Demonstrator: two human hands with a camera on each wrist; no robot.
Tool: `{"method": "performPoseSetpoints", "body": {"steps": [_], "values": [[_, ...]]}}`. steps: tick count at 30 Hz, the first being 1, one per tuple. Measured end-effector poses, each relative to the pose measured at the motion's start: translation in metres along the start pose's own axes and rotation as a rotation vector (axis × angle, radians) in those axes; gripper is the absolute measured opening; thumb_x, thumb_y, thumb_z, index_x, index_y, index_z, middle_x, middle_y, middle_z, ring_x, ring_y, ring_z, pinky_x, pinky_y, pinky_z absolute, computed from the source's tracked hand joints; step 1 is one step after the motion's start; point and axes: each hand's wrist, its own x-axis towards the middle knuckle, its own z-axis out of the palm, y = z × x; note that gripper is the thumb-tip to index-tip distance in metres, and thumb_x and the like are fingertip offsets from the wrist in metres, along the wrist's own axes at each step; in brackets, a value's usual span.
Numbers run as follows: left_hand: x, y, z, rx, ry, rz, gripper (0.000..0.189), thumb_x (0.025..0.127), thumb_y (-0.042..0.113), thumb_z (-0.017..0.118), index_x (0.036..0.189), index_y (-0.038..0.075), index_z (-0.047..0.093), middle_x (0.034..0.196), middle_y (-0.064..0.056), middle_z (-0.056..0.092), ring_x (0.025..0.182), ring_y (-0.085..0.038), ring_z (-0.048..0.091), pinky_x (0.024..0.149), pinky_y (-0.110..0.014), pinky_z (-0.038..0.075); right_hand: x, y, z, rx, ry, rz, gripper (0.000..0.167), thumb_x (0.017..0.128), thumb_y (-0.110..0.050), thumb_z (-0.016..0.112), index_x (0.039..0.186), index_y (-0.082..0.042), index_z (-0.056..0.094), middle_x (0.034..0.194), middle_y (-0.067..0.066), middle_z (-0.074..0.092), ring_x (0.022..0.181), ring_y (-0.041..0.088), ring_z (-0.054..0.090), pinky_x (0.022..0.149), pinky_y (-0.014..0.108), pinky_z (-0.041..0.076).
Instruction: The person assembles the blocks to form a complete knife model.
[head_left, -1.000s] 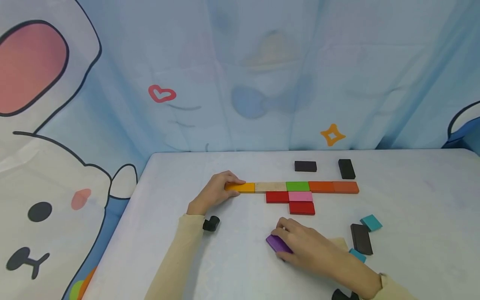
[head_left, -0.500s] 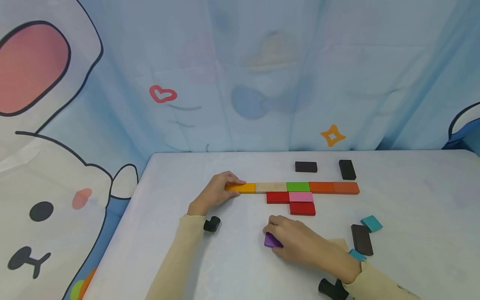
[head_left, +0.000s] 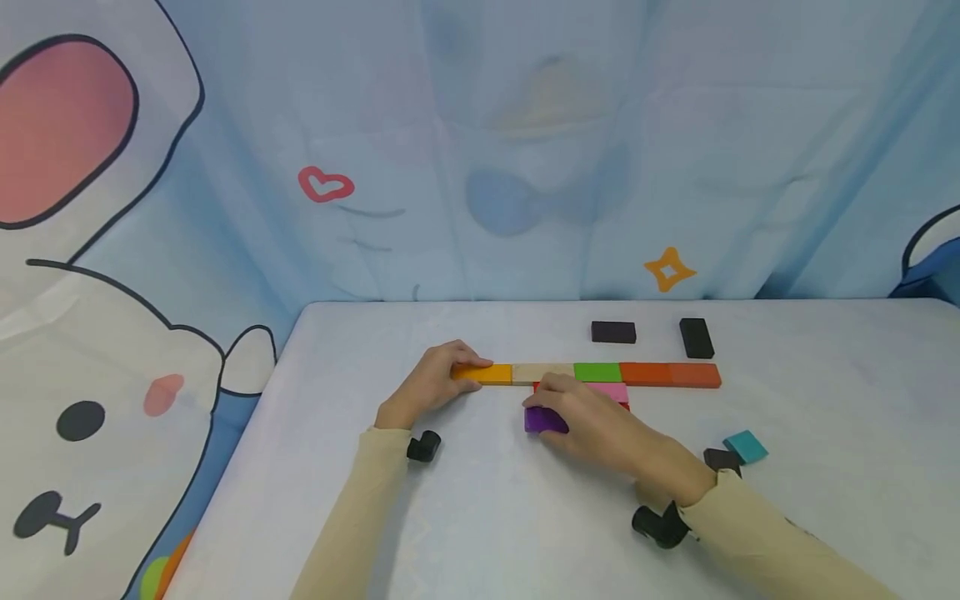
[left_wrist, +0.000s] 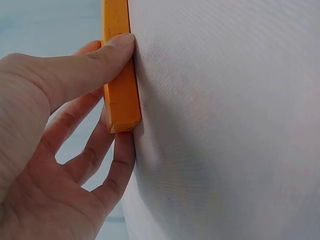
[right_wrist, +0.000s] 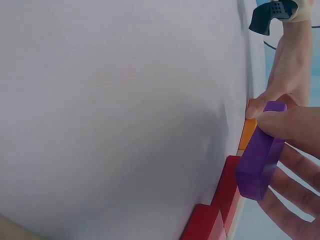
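My left hand (head_left: 431, 383) pinches the yellow-orange block (left_wrist: 122, 100) at the left end of a flat row, thumb on its near side. A purple block (right_wrist: 262, 155) is pinched between the thumb and fingers of my right hand (head_left: 600, 429). In the right wrist view it overlaps a red block (right_wrist: 227, 187), above the table. Along the row lie a plain wood block (head_left: 543, 373), a green block (head_left: 597, 372) and two orange blocks (head_left: 667, 375). Just below sit a pink block (head_left: 609, 392) and a second red block (right_wrist: 202, 225), partly hidden by my right hand in the head view.
Two black blocks (head_left: 613, 332) lie behind the row on the white table (head_left: 465, 517). To the right are a teal block (head_left: 746, 447) and another black block (head_left: 722, 460), partly covered by my right sleeve. A patterned blue curtain (head_left: 480, 150) hangs behind the table.
My right hand has carried the purple block away from the near table area, up to the red blocks below the row. The left hand stays on the yellow-orange block.
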Motion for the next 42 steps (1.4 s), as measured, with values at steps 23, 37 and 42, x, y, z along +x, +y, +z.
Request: {"method": "performPoseSetpoints", "body": {"steps": [23,37,42], "values": [[-0.001,-0.001,0.000,-0.012,-0.002,0.001,0.034,0.094,0.006,0.079,0.127,0.012,0.077,0.121,-0.003,0.068,0.115,-0.024,0.061,0.109,-0.037,0.050,0.006,0.015,0.013,-0.099,-0.009,0.001,0.036,0.081,-0.009,0.091,0.113,-0.003,0.078,0.114,0.013,0.070,0.112,0.032,0.066,0.093,0.046,0.061],[-0.001,-0.001,-0.001,-0.003,0.008,-0.005,0.034,0.094,0.006,0.078,0.128,0.011,0.077,0.122,-0.004,0.068,0.116,-0.024,0.061,0.109,-0.037,0.050,0.009,0.013,0.014,-0.163,0.012,0.013,0.036,0.078,-0.008,0.093,0.110,0.000,0.079,0.109,0.013,0.069,0.106,0.031,0.067,0.093,0.046,0.061],[-0.001,-0.002,0.000,0.001,0.003,0.002,0.034,0.094,0.006,0.078,0.128,0.011,0.076,0.122,-0.005,0.068,0.116,-0.025,0.061,0.109,-0.038,0.050,0.007,0.012,0.011,-0.134,0.011,0.042,0.035,0.078,-0.006,0.092,0.110,0.000,0.079,0.108,0.013,0.069,0.110,0.033,0.067,0.098,0.050,0.058]]}}
